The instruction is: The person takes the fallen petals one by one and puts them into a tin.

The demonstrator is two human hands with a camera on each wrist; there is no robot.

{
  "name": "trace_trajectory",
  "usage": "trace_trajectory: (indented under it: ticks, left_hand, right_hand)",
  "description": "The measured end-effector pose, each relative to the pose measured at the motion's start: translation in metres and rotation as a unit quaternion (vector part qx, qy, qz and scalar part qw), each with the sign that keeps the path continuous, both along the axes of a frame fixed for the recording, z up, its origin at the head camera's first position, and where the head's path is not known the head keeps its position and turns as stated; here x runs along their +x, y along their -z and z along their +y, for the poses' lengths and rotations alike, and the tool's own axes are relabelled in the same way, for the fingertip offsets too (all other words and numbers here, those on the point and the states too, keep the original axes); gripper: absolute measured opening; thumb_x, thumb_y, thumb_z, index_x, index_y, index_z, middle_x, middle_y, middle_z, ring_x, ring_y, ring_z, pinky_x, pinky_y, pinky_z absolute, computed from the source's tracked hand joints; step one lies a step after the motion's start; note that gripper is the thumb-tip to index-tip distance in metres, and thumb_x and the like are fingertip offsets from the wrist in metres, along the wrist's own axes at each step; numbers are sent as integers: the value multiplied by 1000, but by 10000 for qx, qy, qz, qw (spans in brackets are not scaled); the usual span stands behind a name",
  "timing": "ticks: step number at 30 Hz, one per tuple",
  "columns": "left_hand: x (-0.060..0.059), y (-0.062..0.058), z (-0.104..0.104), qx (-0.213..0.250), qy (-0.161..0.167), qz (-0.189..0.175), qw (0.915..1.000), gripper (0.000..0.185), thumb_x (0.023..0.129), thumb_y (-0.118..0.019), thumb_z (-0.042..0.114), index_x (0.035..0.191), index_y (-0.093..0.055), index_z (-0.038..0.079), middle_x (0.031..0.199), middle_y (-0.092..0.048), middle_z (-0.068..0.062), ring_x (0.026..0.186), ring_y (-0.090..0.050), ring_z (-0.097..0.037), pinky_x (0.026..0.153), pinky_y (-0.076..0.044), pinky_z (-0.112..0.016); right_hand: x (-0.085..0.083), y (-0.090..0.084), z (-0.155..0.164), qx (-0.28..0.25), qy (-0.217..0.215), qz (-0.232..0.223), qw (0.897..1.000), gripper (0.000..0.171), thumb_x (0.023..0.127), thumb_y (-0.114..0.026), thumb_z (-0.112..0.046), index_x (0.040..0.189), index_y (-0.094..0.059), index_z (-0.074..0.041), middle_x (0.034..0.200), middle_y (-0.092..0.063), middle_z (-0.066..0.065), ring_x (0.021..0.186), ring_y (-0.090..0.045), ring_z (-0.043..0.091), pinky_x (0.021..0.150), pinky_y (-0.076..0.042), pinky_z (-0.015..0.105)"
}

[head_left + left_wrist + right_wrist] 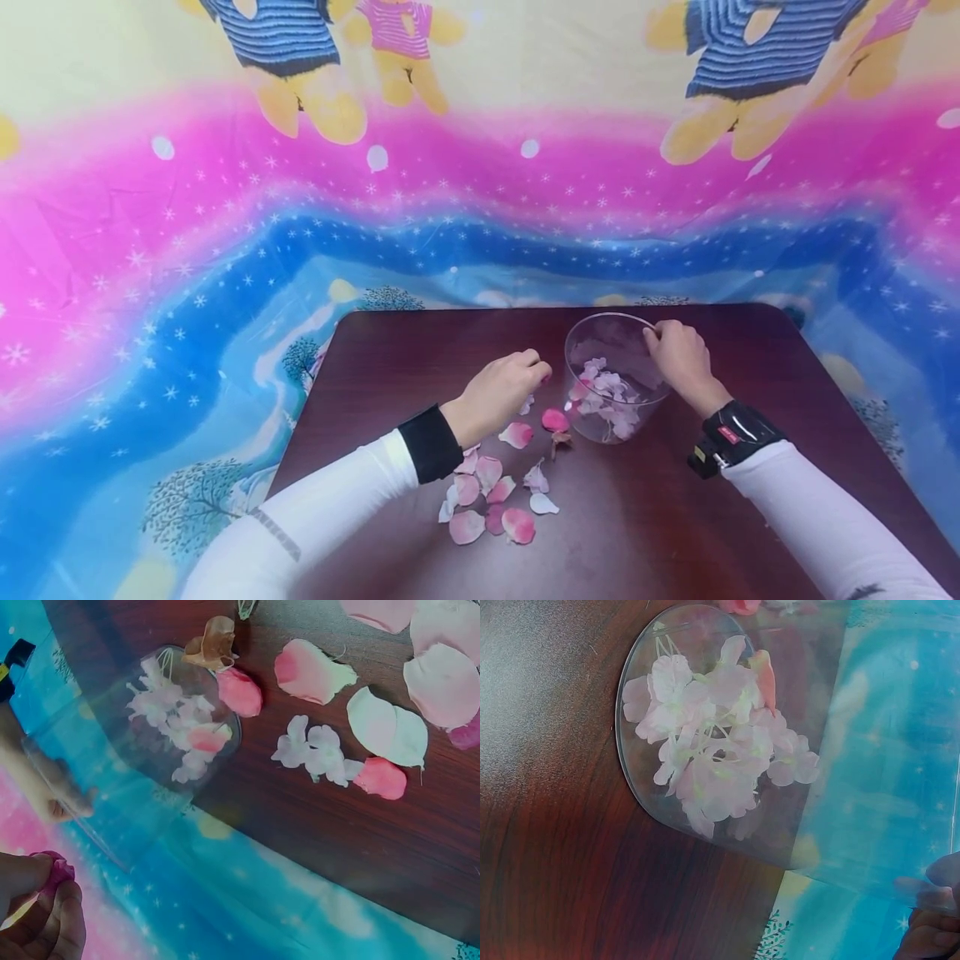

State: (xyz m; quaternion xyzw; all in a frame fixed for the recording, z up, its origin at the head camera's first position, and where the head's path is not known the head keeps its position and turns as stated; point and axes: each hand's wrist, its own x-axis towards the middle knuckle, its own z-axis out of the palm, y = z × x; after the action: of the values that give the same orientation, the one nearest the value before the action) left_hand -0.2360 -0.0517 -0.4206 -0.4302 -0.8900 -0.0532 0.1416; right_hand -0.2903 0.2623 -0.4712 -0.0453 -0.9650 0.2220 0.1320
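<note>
My left hand (504,385) pinches a deep pink petal (60,871) between thumb and fingertips, just left of a clear plastic container (581,346). On the container's right side, my right hand (681,357) grips the rim, thumb over the edge. Pale pink flowers (712,742) lie in a heap at the bottom, with a pink petal (208,738) among them. Outside, close to the base, are a bright pink petal (555,419) and a brown dried piece (211,646).
Several loose pink and white petals (467,527) are scattered on the dark wooden table (615,533), left of and nearer than the container. A small flower sprig (315,750) lies beneath the left hand. Behind the table hangs a printed cloth (480,175).
</note>
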Motion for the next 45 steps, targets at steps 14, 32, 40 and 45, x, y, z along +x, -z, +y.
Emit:
trace_trajectory:
  ticks: [14, 32, 40, 45]
  left_hand:
    - [-7, -7, 36, -65, 110, 276, 9995, 18, 96, -69, 13, 114, -72, 13, 102, -68, -1, 94, -68, -12, 89, -56, -20]
    - [-23, 2, 90, -434, -63, 318, 9985, 45, 98, -67, 30, 139, -57, 16, 134, -63, -5, 121, -64, -17, 103, -52, -25]
    - [-16, 15, 93, -1432, -321, -491, 9879, 87, 92, -33, 82, 161, 2, 43, 173, -4, 0, 161, -5, -24, 128, -18, -50]
    - [-14, 14, 89, -1410, -319, -651, 9873, 87, 92, -33, 82, 161, 1, 43, 173, -3, 1, 161, -2, -23, 129, -14, -49]
  right_hand:
    - [-1, -4, -2, -13, -27, -38, 10000, 35, 103, -55, -25, 73, -61, -6, 68, -60, 13, 70, -61, 37, 54, -43, 46]
    - [0, -3, -3, 3, 37, -35, 10000, 31, 102, -56, -24, 87, -69, 0, 78, -68, 22, 79, -66, 46, 61, -48, 56]
    - [2, -2, -4, -34, 7, -149, 9999, 31, 102, -55, -24, 98, -71, 3, 87, -70, 27, 79, -66, 45, 60, -48, 53]
    - [1, -2, -4, -9, 33, -74, 10000, 30, 102, -57, -22, 97, -71, 3, 85, -70, 27, 76, -66, 44, 59, -48, 54]
